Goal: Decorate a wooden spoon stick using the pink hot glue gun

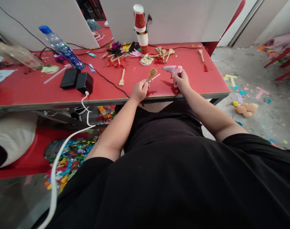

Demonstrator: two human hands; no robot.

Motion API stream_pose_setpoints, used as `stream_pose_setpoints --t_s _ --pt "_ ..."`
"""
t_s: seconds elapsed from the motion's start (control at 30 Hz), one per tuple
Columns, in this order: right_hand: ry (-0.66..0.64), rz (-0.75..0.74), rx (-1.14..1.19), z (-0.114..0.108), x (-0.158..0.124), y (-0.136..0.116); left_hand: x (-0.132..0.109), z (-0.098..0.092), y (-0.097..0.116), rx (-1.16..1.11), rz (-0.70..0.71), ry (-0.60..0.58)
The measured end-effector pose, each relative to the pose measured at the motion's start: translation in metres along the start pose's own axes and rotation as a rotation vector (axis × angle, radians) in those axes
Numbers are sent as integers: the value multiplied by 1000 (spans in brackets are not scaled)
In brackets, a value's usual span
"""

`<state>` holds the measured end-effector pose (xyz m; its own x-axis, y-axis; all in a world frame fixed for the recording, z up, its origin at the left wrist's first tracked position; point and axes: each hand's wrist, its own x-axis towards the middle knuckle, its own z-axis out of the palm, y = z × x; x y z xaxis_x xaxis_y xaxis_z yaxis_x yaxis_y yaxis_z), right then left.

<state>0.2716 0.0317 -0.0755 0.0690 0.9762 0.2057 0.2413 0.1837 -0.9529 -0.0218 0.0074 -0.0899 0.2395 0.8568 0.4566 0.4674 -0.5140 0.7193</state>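
Left hand [139,90] pinches a wooden spoon [151,75]; right hand [181,81] grips the glue gun [172,69].

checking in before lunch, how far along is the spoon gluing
Looks done: a cluster of decorated wooden spoons lies at the back of the red table. In hand: the left hand holds a wooden spoon up, while the right hand grips the pink glue gun. Probably left: bare spoons near the paper cups, plus one lying closer.

left hand [139,91] pinched, right hand [181,81] seemingly clenched
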Motion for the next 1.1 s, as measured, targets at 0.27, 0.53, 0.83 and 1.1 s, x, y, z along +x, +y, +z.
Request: stream_pose_setpoints --t_s 0.27,0.53,0.83,1.1 --pt "34 173 385 -13 9 2 -1 -1 5 7 -27 -10" --pt "25 96 349 -16 16 14 -3 -1 6 34 -44 -19" --pt "84 99 436 -16 8 7 -2 0 6 38 -38 -18" --pt "-20 42 372 -14 4 9 -3 -1 7 21 -33 -9"
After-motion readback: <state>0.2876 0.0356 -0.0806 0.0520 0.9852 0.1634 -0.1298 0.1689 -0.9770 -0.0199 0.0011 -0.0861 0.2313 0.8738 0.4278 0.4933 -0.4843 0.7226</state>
